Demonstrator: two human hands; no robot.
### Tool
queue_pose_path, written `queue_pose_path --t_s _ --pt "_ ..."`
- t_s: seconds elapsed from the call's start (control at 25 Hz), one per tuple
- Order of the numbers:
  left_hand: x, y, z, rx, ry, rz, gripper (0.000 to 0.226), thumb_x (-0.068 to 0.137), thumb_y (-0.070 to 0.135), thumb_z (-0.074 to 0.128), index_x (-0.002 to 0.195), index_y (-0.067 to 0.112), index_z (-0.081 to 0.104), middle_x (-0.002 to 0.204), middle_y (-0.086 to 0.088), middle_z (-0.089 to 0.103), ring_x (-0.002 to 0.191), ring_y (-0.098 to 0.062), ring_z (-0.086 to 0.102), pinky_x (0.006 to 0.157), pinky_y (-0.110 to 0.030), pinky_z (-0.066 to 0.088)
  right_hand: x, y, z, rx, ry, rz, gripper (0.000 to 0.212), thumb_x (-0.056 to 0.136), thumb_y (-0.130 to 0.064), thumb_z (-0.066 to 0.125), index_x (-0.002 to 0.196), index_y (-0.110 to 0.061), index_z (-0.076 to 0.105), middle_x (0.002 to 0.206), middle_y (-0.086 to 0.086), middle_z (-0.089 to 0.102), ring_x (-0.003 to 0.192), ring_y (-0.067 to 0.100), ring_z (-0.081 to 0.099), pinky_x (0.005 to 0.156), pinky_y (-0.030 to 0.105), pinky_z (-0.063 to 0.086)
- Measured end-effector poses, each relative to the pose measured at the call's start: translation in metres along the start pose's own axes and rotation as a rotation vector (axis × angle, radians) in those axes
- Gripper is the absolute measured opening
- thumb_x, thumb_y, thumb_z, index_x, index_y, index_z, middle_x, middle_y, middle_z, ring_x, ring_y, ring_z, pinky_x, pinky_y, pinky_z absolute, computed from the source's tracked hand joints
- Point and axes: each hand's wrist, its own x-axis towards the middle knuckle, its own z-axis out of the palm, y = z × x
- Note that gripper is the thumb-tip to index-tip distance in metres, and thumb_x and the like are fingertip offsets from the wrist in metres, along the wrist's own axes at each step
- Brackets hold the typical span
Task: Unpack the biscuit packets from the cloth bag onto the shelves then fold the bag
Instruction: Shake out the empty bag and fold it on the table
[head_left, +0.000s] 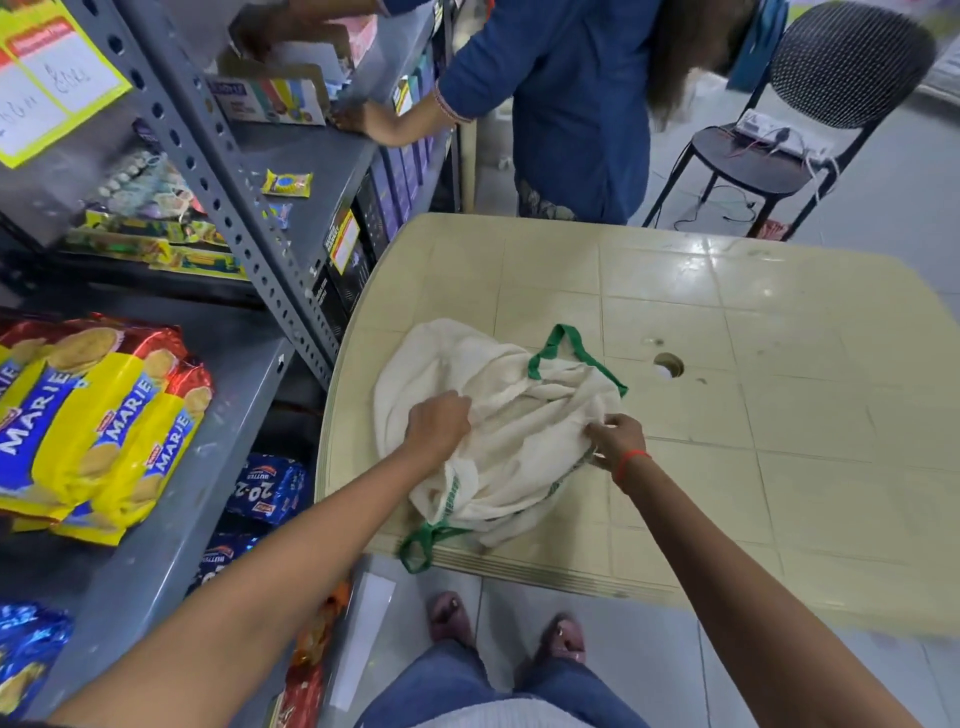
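Note:
A cream cloth bag (519, 421) with green handles lies crumpled and flat on the near left part of the beige plastic table (753, 395). My left hand (439, 423) grips the cloth at the bag's left side. My right hand (615, 439) pinches the bag's right edge. One green handle hangs over the table's front edge. Yellow Marie biscuit packets (98, 431) lie stacked on the grey metal shelf (208, 467) to my left. Blue biscuit packets (270, 486) sit on the shelf below.
Another person in blue (566, 104) stands behind the table and reaches into the upper shelves. A black chair (795, 130) with a power strip stands at the back right. The table has a round hole (668, 365) in its middle. My feet are by the table's front edge.

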Motion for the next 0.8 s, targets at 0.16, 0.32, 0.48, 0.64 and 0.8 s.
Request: queue_pose_path --t_s 0.16,0.32,0.48,0.64,0.8 --pt "0.007 -0.018 -0.077 -0.036 0.261 -0.225 0.021 0.088 0.017 0.048 0.107 0.011 0.052 0.1 -0.02 0.067 0.091 -0.038 0.065 0.075 -0.04 0.051 -0.001 -0.039 -0.066 -0.55 0.169 -0.302 0.032 0.089 -0.009 0.049 0.121 -0.005 0.05 0.12 0.024 0.059 0.109 0.039 0.056 0.089 0.039 0.045" --pt "0.003 -0.041 -0.169 -0.184 0.244 -0.506 0.025 0.085 0.009 0.049 0.1 -0.004 0.065 0.075 -0.018 0.074 0.067 -0.029 0.07 0.058 -0.03 0.049 -0.006 -0.097 -0.139 -0.994 0.273 -0.397 0.031 0.09 -0.003 0.041 0.118 0.0 0.055 0.123 0.028 0.057 0.114 0.041 0.056 0.092 0.041 0.046" --pt "-0.021 -0.028 -0.226 -0.569 0.122 -0.567 0.028 0.094 0.005 0.03 0.104 -0.01 0.052 0.036 -0.005 0.062 0.027 -0.013 0.057 0.031 -0.017 0.043 -0.032 -0.175 -0.183 -0.939 0.011 -0.4 0.025 0.088 -0.001 0.052 0.066 -0.014 0.05 0.077 0.011 0.055 0.063 0.02 0.053 0.061 0.026 0.047" --pt "-0.048 -0.017 -0.275 -0.887 0.09 -0.507 0.033 0.097 0.009 0.024 0.106 0.004 0.054 0.064 -0.004 0.075 0.046 -0.009 0.069 0.035 -0.018 0.051 -0.056 -0.237 -0.216 -0.571 0.009 -0.59 0.014 0.089 -0.001 0.057 0.079 -0.011 0.057 0.069 0.011 0.05 0.042 0.012 0.045 0.03 0.011 0.039" --pt "-0.066 -0.003 -0.312 -1.2 0.168 -0.408 0.027 0.094 0.005 0.03 0.105 0.009 0.054 0.067 -0.009 0.076 0.055 -0.013 0.073 0.041 -0.022 0.056 -0.063 -0.261 -0.236 -0.715 0.073 -0.676 0.019 0.087 -0.001 0.051 0.099 -0.006 0.065 0.076 0.016 0.057 0.053 0.022 0.049 0.032 0.016 0.043"
